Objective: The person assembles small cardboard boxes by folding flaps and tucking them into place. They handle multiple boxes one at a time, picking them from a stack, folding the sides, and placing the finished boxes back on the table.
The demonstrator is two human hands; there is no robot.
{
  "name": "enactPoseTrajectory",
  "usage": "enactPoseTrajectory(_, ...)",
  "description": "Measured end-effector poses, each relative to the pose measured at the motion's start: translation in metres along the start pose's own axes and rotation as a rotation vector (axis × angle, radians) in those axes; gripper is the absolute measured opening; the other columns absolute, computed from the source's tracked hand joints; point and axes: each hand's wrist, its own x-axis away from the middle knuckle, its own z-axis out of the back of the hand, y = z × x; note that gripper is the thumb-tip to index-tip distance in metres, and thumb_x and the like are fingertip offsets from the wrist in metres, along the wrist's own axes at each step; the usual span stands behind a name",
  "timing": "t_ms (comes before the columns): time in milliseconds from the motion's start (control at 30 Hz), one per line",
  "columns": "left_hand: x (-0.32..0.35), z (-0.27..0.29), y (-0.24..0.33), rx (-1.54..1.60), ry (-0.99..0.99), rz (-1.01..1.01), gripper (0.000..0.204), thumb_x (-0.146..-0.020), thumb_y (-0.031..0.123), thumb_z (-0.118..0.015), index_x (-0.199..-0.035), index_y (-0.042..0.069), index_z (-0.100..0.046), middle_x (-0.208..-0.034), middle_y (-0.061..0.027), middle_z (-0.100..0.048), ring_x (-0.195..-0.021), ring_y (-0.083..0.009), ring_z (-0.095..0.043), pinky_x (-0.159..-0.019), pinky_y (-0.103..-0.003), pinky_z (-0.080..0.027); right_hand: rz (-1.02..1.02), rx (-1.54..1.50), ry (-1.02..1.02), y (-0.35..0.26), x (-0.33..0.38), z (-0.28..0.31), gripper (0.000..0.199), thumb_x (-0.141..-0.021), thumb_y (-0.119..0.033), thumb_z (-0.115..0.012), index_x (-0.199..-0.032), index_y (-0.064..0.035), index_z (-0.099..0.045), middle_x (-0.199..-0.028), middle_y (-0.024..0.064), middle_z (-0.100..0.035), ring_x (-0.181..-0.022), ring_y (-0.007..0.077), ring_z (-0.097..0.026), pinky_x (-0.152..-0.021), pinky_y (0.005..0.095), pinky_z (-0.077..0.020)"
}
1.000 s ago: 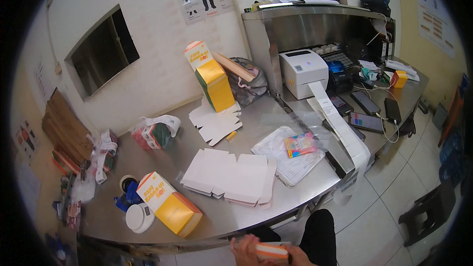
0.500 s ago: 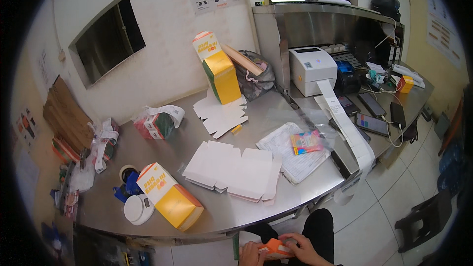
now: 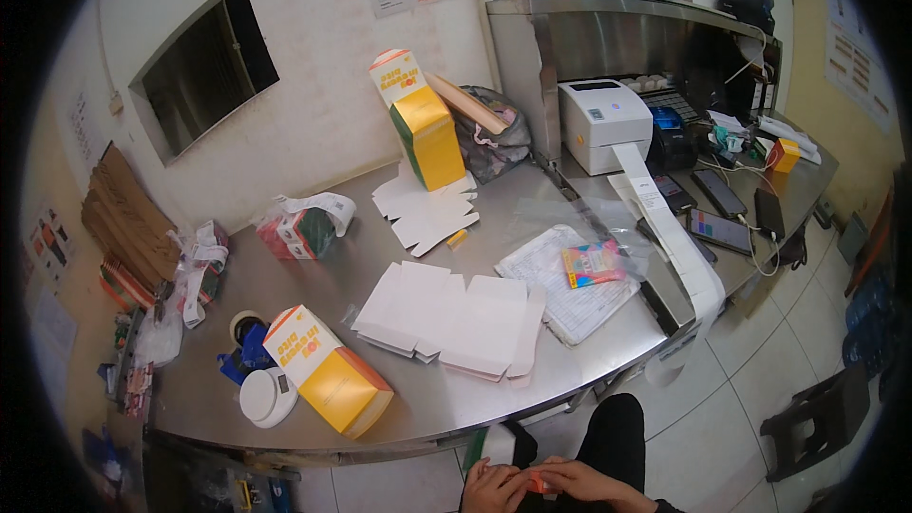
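Note:
At the bottom edge, below the table's front, my left hand [image 3: 494, 486] and my right hand [image 3: 578, 481] close around a small folding carton [image 3: 494, 445]. Its white panel with a green edge sticks up behind my left hand, and a bit of orange shows between my fingers. The rest of the carton is hidden by my hands. On the table nearest to them lies a yellow and white carton [image 3: 332, 375] with an orange edge. A stack of flat white carton blanks [image 3: 446, 318] rests beyond my hands.
Another yellow carton [image 3: 430, 138] stands at the back on more white blanks [image 3: 418, 214]. A white scale [image 3: 266, 397] and a tape dispenser [image 3: 249, 337] sit at left. At right are a label printer [image 3: 603, 123], a hanging label strip [image 3: 698, 285] and a bagged paper stack [image 3: 546, 275].
My hands have drawn closer together over the carton, and less of its orange side shows. The white panel now stands higher behind my left hand. The table things stay in place.

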Motion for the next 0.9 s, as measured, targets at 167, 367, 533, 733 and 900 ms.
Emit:
enactPoseTrajectory(167,0.000,-0.003,-0.004,0.172,-0.046,-0.157,0.025,-0.070,0.012,-0.064,-0.094,0.013,-0.065,-0.081,-0.0024,-0.061,-0.079,-0.0204,-0.059,-0.085,-0.044,-0.042,-0.284,-0.185,-0.046,0.010,0.004,0.009,0.026,-0.094,-0.020,-0.054,-0.114,-0.0056,-0.064,-0.099,0.0047,-0.065,-0.086,0.0105,-0.056,-0.082,0.0238,-0.0453)
enactPoseTrajectory(367,0.009,-0.004,-0.003,0.161,-0.139,-0.152,0.026,-0.069,0.017,-0.062,-0.095,0.014,-0.066,-0.079,-0.0012,-0.058,-0.077,-0.0194,-0.057,-0.080,-0.043,-0.041,-0.214,-0.088,-0.104,0.002,0.013,0.010,0.028,-0.093,-0.020,-0.055,-0.115,-0.0061,-0.063,-0.095,0.0044,-0.066,-0.086,0.0095,-0.057,-0.077,0.0233,-0.0468)
enactPoseTrajectory(533,0.012,-0.008,-0.008,0.132,-0.219,-0.137,0.025,-0.072,0.020,-0.061,-0.096,0.014,-0.066,-0.078,-0.0017,-0.056,-0.077,-0.0206,-0.055,-0.075,-0.042,-0.039,-0.157,0.043,-0.136,0.017,0.013,0.009,0.029,-0.094,-0.023,-0.054,-0.116,-0.0061,-0.063,-0.098,0.0067,-0.066,-0.088,0.0122,-0.059,-0.080,0.0265,-0.0472)
enactPoseTrajectory(733,0.007,0.010,0.015,0.316,-0.389,0.003,0.025,-0.078,0.019,-0.061,-0.102,0.012,-0.065,-0.080,-0.0062,-0.057,-0.078,-0.0261,-0.055,-0.072,-0.037,-0.041,-0.341,-0.402,-0.371,0.067,0.017,0.017,0.031,-0.091,-0.017,-0.059,-0.117,-0.0010,-0.059,-0.105,0.0078,-0.065,-0.091,0.0112,-0.060,-0.084,0.0264,-0.0467)
enactPoseTrajectory(900,0.001,0.020,0.036,0.328,-0.555,-0.057,0.026,-0.084,0.020,-0.059,-0.107,0.009,-0.063,-0.087,-0.0075,-0.060,-0.082,-0.0248,-0.057,-0.074,-0.034,-0.043,-0.397,-0.517,-0.557,0.065,0.025,0.022,0.028,-0.090,-0.015,-0.059,-0.113,0.0005,-0.059,-0.103,0.0076,-0.065,-0.089,0.0111,-0.059,-0.083,0.0259,-0.0465)
